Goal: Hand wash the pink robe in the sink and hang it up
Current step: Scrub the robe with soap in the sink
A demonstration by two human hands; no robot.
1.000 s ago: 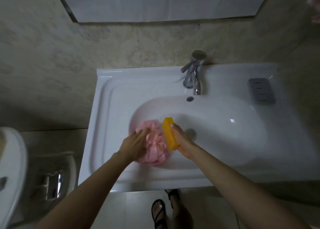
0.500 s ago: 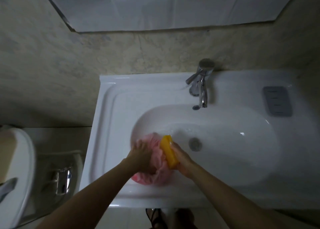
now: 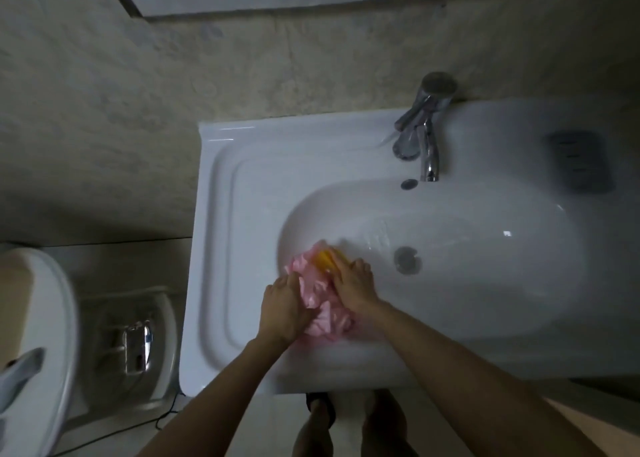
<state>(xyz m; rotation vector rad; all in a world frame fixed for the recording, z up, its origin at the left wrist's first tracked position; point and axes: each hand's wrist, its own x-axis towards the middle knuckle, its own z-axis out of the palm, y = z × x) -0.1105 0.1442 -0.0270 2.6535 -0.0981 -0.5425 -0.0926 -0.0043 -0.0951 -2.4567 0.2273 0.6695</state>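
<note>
The pink robe [image 3: 320, 313] lies bunched in the left part of the white sink basin [image 3: 485, 283]. My left hand [image 3: 284, 306] grips the near left side of the bundle, fingers curled into the fabric. My right hand [image 3: 353, 285] holds an orange soap bar [image 3: 325, 261] and presses it onto the far side of the robe. Only the far end of the bar shows beyond my fingers.
A chrome tap [image 3: 424, 134] stands at the back of the sink, with the drain [image 3: 407, 259] to the right of my hands. A grey soap dish [image 3: 581, 160] sits at the back right. A white toilet [image 3: 38, 335] is at the left, and sandalled feet [image 3: 346, 422] stand below the sink.
The soap bar has gone from standing upright beside the robe to lying pressed on top of it. Both hands have closed in on the bundle. The camera has moved closer and to the left.
</note>
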